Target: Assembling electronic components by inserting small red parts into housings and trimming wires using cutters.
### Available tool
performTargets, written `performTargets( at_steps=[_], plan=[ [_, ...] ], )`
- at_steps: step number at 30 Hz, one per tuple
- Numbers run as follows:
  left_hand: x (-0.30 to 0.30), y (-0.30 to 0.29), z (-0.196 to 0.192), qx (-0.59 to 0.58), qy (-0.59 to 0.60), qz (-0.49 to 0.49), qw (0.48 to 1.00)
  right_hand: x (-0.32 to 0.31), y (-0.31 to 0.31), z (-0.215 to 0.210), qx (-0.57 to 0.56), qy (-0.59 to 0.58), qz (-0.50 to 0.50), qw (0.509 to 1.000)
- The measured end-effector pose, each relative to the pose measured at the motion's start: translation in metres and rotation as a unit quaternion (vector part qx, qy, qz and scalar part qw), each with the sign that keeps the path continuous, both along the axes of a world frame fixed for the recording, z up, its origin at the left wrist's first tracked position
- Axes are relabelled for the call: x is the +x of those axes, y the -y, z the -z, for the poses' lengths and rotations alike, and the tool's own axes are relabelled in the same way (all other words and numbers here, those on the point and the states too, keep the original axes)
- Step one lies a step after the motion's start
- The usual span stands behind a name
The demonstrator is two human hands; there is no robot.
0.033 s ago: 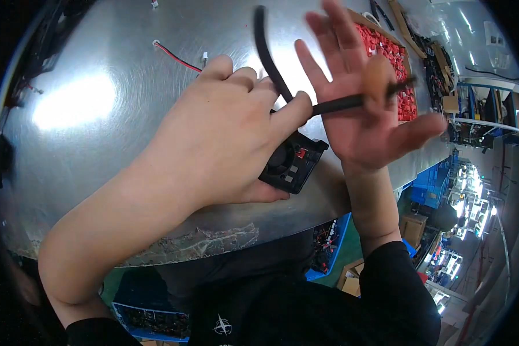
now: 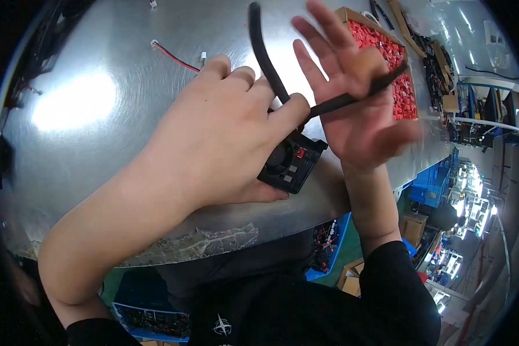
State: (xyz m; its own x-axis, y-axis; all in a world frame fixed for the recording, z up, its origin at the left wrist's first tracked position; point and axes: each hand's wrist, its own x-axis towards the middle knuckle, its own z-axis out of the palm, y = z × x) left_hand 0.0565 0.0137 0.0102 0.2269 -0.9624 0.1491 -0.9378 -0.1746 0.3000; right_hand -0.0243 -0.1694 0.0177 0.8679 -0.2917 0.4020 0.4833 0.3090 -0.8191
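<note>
In the head view, the left hand (image 2: 230, 127) was clamped on a black case (image 2: 294, 180), which sat at its thumb side, tilted, just above the metal table (image 2: 115, 141) or on it; I could not tell which. The case showed a round fan and a small red part (image 2: 300, 153). One black cord (image 2: 265, 60) rose from the left hand's grip toward the top edge, and a second black length (image 2: 331, 106) ran from under the left thumb to the right hand (image 2: 352, 112). Whether both were one piece was hidden by the left hand. The two hands were apart. The right hand was palm up with its fingers spread, one finger bent toward the second length; its thumb was blurred.

Beyond the left knuckles lay a red-and-black wire (image 2: 176, 57) and a white plug (image 2: 203, 56). Behind the right hand stood a cardboard box (image 2: 345, 14) of red pieces (image 2: 380, 49).
</note>
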Motion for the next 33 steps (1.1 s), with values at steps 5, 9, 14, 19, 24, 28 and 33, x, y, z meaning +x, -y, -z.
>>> performTargets(
  at_steps=[5, 9, 14, 19, 24, 28, 33],
  plan=[
    [0.004, 0.001, 0.004, -0.044, 0.01, 0.019, 0.999, -0.006, -0.017, -0.021, -0.007, -0.132, -0.014, 0.991],
    [0.008, 0.0, 0.008, -0.066, 0.014, 0.042, 0.997, -0.004, -0.036, -0.034, -0.014, -0.237, -0.025, 0.971],
    [0.004, -0.001, 0.009, -0.058, 0.009, 0.063, 0.996, 0.003, -0.009, -0.033, 0.027, -0.279, -0.135, 0.95],
    [0.003, 0.001, 0.007, -0.096, 0.05, 0.065, 0.992, -0.005, 0.037, -0.015, 0.126, -0.096, -0.061, 0.985],
    [-0.003, -0.003, 0.01, -0.067, 0.011, -0.001, 0.998, -0.009, 0.059, -0.003, 0.08, 0.083, -0.097, 0.989],
    [-0.005, -0.002, 0.006, -0.046, -0.019, -0.041, 0.998, -0.021, 0.028, -0.015, -0.035, 0.092, -0.109, 0.989],
    [-0.01, 0.001, 0.003, -0.038, -0.018, -0.047, 0.998, -0.032, 0.022, -0.018, -0.186, 0.135, -0.092, 0.969]
  ],
)
